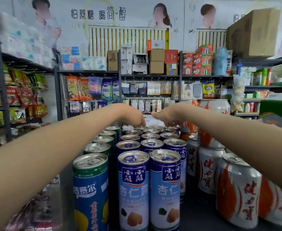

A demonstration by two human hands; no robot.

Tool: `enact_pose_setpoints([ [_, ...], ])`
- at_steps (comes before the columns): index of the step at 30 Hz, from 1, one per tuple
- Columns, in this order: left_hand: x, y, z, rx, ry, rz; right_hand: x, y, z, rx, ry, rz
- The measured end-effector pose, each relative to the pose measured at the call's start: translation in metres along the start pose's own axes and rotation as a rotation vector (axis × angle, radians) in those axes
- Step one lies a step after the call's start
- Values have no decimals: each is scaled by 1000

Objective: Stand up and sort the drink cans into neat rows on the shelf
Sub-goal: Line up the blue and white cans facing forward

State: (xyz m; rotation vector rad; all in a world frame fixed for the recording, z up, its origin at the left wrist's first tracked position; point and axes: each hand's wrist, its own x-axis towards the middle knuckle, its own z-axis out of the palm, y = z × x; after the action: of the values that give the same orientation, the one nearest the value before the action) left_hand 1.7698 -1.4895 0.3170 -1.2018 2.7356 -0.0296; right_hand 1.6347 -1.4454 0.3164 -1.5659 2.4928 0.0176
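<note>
Tall blue almond-drink cans (133, 189) stand upright in rows running away from me down the middle of the dark shelf (198, 214). To their left runs a single row of blue and green cans (91, 189). White and orange cans (237, 192) stand on the right, some stacked. Both my arms reach over the rows to the far end. My left hand (135, 118) points its fingers down onto the tops of the farthest blue cans. My right hand (167, 116) does the same beside it, thumb sticking out to the left. Whether either hand grips a can is hidden.
Shop shelving surrounds the area: hanging snack packets (21, 97) on the left, hung goods (110, 90) and cardboard boxes (157, 62) at the back, a big carton (253, 32) up at the right. A wrapped pack (36, 210) lies at the lower left.
</note>
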Motion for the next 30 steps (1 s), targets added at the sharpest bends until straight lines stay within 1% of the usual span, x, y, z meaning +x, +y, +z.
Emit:
enact_pose_setpoints([
  [2, 3, 0, 2, 12, -5, -10, 3, -1, 2, 40, -23, 8],
  [6, 9, -7, 4, 56, -32, -11, 7, 0, 5, 131, 6, -9],
  [11, 8, -6, 0, -8, -71, -6, 6, -2, 7, 213, -22, 7],
  [18, 11, -9, -3, -26, -95, -15, 2, -4, 4, 261, -16, 3],
  [22, 11, -9, -3, -14, -95, -5, 6, -5, 2, 277, -19, 37],
  [25, 13, -9, -1, -10, -57, 29, 8, -4, -1, 198, -31, 50],
  [28, 17, -10, -2, 9, 72, 62, 8, -5, -2, -35, 84, 35],
  [30, 24, -14, -1, 30, 100, 86, 14, -3, -1, -192, 191, 4],
])
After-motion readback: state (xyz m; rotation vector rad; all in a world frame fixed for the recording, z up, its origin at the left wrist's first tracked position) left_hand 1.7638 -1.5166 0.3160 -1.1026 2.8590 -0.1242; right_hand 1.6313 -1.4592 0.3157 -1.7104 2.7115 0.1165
